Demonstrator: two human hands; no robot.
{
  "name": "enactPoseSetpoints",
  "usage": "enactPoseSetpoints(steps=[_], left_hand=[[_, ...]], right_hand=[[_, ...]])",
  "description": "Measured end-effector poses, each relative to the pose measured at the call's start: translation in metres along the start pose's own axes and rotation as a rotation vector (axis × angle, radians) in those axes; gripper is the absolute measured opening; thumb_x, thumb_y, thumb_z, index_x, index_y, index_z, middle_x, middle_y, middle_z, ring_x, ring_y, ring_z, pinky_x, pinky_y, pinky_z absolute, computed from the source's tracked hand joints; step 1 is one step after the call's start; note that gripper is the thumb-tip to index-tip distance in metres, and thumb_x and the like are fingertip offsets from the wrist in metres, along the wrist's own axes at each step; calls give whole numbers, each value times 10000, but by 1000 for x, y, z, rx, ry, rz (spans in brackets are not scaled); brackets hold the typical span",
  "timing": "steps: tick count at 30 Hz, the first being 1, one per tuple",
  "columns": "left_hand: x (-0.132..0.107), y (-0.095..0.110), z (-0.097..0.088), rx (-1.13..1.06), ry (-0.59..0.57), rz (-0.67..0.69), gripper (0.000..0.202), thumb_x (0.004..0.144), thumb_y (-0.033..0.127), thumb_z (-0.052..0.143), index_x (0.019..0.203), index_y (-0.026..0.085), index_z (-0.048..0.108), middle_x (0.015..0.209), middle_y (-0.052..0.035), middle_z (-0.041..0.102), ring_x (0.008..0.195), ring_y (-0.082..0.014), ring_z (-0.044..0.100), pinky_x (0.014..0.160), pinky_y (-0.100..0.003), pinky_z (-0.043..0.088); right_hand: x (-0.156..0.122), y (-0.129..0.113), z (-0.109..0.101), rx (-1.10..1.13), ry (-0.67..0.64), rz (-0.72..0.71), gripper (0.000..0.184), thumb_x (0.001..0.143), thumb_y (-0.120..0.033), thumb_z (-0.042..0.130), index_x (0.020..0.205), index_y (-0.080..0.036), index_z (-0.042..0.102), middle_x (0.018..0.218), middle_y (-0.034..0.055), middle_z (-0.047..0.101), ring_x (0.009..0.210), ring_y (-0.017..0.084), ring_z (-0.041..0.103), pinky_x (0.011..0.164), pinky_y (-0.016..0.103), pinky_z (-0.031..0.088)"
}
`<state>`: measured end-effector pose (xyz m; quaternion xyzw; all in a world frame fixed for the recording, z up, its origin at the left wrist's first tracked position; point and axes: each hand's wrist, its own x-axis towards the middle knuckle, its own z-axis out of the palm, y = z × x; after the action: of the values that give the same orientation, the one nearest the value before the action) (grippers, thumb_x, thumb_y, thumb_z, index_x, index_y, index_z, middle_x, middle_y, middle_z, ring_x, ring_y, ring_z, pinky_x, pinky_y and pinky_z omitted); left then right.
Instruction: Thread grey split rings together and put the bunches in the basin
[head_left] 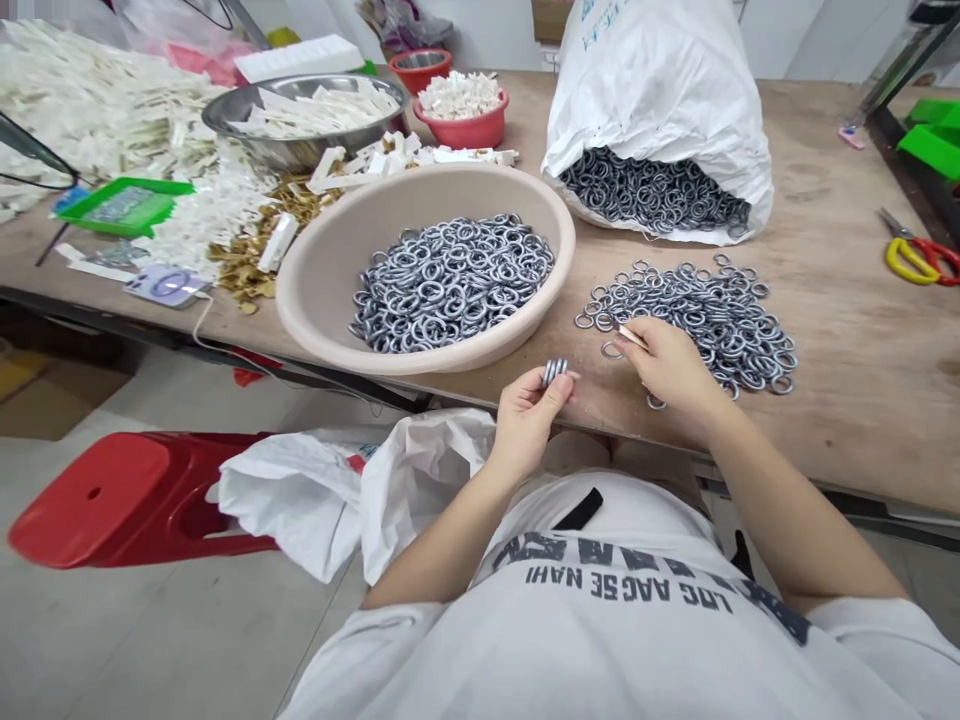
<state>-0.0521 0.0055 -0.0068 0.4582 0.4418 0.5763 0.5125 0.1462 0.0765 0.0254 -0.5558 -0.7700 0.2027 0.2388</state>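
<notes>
My left hand is closed, pinching a small stack of metal rings upright just above the table's front edge. My right hand rests on the wooden table at the near left side of a loose pile of grey metal rings; its fingers are curled and pinch a thin pale stick-like piece over a ring. A beige plastic basin to the left holds many more rings.
A white sack spilling rings lies at the back. A steel bowl, red bowls, white plastic parts, a green tray and scissors lie around. A red stool and a white bag stand at the lower left.
</notes>
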Motion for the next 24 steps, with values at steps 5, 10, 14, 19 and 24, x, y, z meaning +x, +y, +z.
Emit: enactPoseSetpoints(steps=[5,10,14,19,24], left_hand=[[2,9,3,336,-132,304,229,798,339,774,991,216,781,937,-67,693,880,-195,620,846,-314,491],[7,10,2,451,-353,358,152,840,320,730,926,210,788,833,-61,698,789,-189,619,760,-298,468],[5,1,0,331,-271,230,186,799,359,775,831,177,746,731,-18,666,684,-145,562,665,-256,423],[0,-5,3,151,-182,90,327,688,392,859,670,149,642,615,29,576,595,-100,462,583,-221,384],[-3,-6,5,38,-168,51,292,661,348,883,742,155,679,672,22,630,627,-102,516,615,-215,426]], right_hand=[[-30,-18,-9,833,-262,99,276,925,-447,592,837,-186,601,741,-16,587,605,102,484,565,245,385],[-37,-26,-2,1081,-379,177,294,856,-471,685,869,-186,614,716,-31,575,577,85,469,521,221,372],[-42,-32,13,1100,-167,211,353,834,-530,701,907,-200,598,787,-22,594,636,95,521,562,222,426],[-50,-39,26,1045,-56,135,303,847,-471,721,951,-207,615,872,-1,637,784,130,589,718,256,481],[-58,-35,20,679,107,12,266,963,-469,561,946,-210,619,806,1,613,734,140,559,683,272,424]])
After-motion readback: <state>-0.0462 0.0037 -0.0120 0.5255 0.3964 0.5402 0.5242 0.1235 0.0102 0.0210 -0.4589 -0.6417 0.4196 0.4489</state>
